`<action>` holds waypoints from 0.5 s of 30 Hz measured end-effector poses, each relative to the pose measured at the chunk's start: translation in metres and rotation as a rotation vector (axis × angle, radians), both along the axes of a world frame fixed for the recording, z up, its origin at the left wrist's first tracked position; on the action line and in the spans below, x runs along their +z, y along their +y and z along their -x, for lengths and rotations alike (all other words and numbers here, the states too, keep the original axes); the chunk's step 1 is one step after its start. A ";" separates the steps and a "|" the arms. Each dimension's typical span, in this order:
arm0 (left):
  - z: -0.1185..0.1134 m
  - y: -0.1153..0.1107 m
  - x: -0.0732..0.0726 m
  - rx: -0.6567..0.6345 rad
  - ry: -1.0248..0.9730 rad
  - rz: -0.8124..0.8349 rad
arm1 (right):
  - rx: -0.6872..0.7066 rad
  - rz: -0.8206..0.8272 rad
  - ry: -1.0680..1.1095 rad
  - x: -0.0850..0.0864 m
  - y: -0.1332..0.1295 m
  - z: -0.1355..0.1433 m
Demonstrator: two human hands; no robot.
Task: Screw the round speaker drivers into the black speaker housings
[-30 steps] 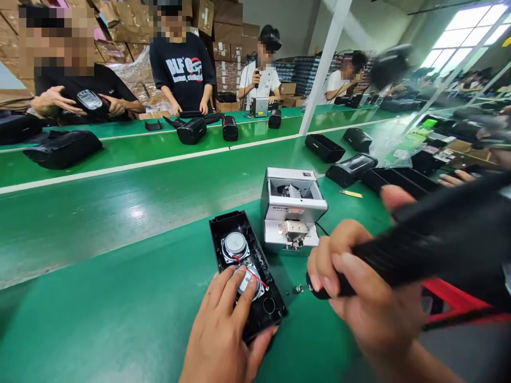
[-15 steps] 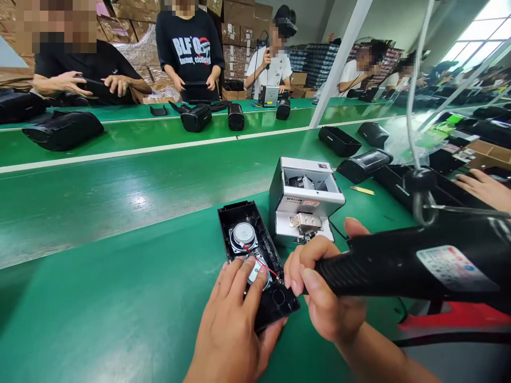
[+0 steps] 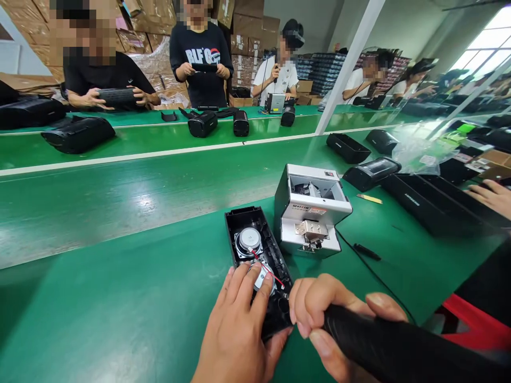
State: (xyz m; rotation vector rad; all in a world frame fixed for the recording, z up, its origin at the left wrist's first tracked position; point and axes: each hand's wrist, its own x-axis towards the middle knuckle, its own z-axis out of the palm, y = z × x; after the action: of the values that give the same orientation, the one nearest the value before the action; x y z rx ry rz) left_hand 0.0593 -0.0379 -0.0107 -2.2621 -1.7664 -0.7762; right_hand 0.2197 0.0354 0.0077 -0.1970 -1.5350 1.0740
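Observation:
A black speaker housing (image 3: 275, 250) lies open on the green bench, with two round silver-grey drivers and a red wire inside. My left hand (image 3: 241, 319) is wrapped over its near part, fingers on the lower driver (image 3: 261, 276) and thumb at the right side. In my right hand (image 3: 331, 314) is a black power screwdriver (image 3: 391, 340), gripped near its front end. The tool's tip is at the housing's right inner edge, largely hidden by my fingers. Just beyond stands a white and black screw-feeding machine (image 3: 313, 213).
A black pen-like object (image 3: 367, 251) and a yellow cutter (image 3: 369, 199) lie right of the machine. Black speaker housings (image 3: 371, 173) stand farther right, near another person's hand (image 3: 493, 197). Across the green conveyor (image 3: 139, 197), several people work beside more speakers.
The view has shifted. The screwdriver's body has swung lower, uncovering the pen-like object. Across the conveyor, one person has raised a black part, and another has turned the one they hold.

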 end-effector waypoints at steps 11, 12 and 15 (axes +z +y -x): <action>-0.005 0.000 0.010 0.010 -0.054 0.029 | 0.099 0.080 -0.133 0.002 0.018 0.004; -0.005 0.000 0.010 0.008 -0.058 0.045 | 0.092 0.086 -0.138 0.003 0.020 0.005; -0.006 0.000 0.010 0.009 -0.067 0.074 | 0.080 0.110 -0.134 0.002 0.024 0.006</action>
State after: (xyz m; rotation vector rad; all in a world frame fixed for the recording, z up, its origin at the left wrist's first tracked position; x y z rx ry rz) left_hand 0.0652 -0.0375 -0.0005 -2.2979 -1.8635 -0.8074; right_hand 0.2140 0.0595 0.0093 -0.2908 -1.6156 1.2311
